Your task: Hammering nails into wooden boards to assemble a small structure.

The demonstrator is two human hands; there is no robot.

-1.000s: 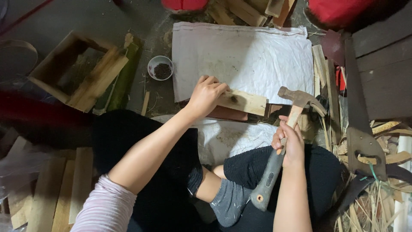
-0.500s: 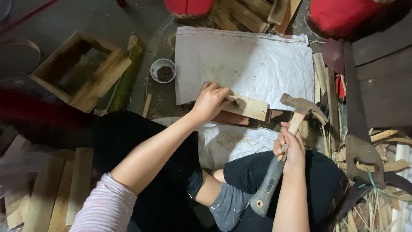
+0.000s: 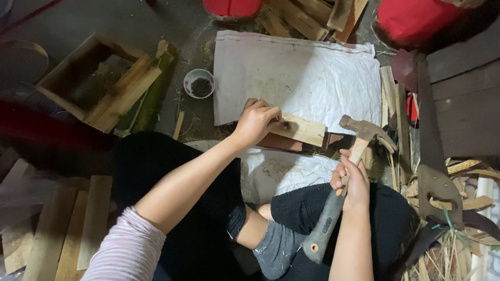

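My left hand (image 3: pixel 256 123) pinches a nail upright on the wood block (image 3: pixel 302 130) at the white sheet's (image 3: pixel 312 78) near edge. My right hand (image 3: pixel 352 179) grips the hammer (image 3: pixel 344 179), its head just beside the block's right end.

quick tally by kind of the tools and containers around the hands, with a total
Hammer: 1, the claw hammer gripped by the right hand.
Handsaw: 1, the handsaw lying at the right.
Small bowl: 1, the white bowl with dark contents.
Wooden box: 1, the open wooden box at the left.
Red containers: 2, one at top centre, one at top right.
Total: 6.
The left hand rests on a wood piece.
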